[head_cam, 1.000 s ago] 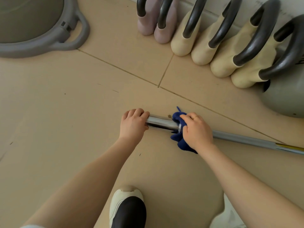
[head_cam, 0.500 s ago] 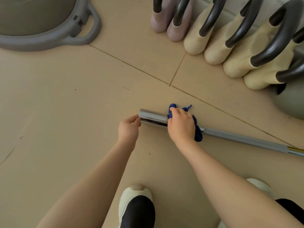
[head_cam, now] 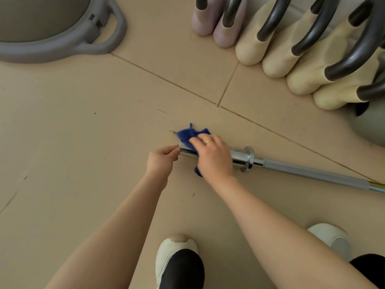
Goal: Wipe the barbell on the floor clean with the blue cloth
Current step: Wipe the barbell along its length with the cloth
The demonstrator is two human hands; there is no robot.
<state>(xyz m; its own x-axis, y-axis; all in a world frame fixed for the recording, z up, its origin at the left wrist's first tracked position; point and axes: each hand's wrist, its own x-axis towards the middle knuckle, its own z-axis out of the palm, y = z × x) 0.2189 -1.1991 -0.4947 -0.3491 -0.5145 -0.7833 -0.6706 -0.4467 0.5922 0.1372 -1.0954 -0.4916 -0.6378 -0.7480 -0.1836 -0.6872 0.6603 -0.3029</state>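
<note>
Barbell lying on floor, chrome end leftward. Right hand pressing blue cloth over that end; left hand pinching its tip. Kettlebells near.

One barbell lies on the floor, and one blue cloth sits over its end. Two hands are in view, a left hand and a right hand, the right one wearing one ring, and two white shoes show at the bottom edge, one between the forearms and one to the right. Along the top right stand six kettlebell-like weights with dark curved handles, two pinkish and four cream, beside one grey rounded object at the right edge, and one large grey ring-shaped base with a handle fills the top left corner.
</note>
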